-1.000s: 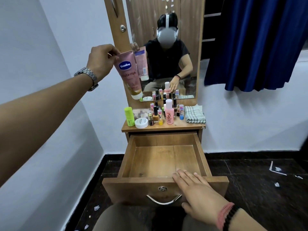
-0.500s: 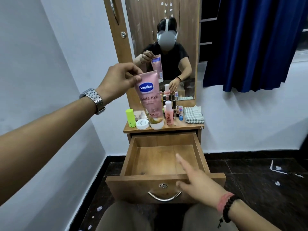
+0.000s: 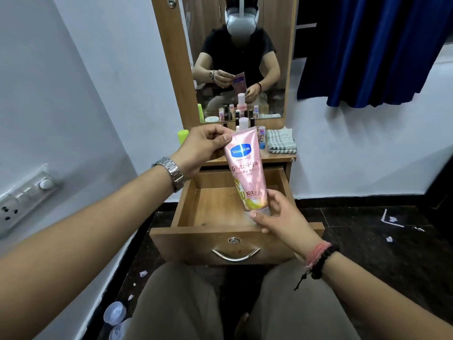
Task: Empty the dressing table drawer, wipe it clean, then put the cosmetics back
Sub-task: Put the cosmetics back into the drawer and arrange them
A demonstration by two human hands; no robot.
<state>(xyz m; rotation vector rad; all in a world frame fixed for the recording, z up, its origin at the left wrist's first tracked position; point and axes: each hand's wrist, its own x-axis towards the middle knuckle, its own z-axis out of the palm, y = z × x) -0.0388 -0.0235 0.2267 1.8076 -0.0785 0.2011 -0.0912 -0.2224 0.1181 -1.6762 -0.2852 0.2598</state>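
Head view, left hand (image 3: 203,150) pinching pink lotion tube (image 3: 246,168) top, right hand (image 3: 279,214) apparently gripping its cap end, over open drawer (image 3: 220,244).

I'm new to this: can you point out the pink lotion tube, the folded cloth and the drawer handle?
pink lotion tube (image 3: 245,165): head view, its printed front.
folded cloth (image 3: 281,141): head view, top fold.
drawer handle (image 3: 235,255): head view, middle of the metal bow.

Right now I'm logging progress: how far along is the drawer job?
Done: the drawer sits open and empty. In hand: the left hand and right hand hold the pink Vaseline tube above it. Left: the small cosmetics on the tabletop.
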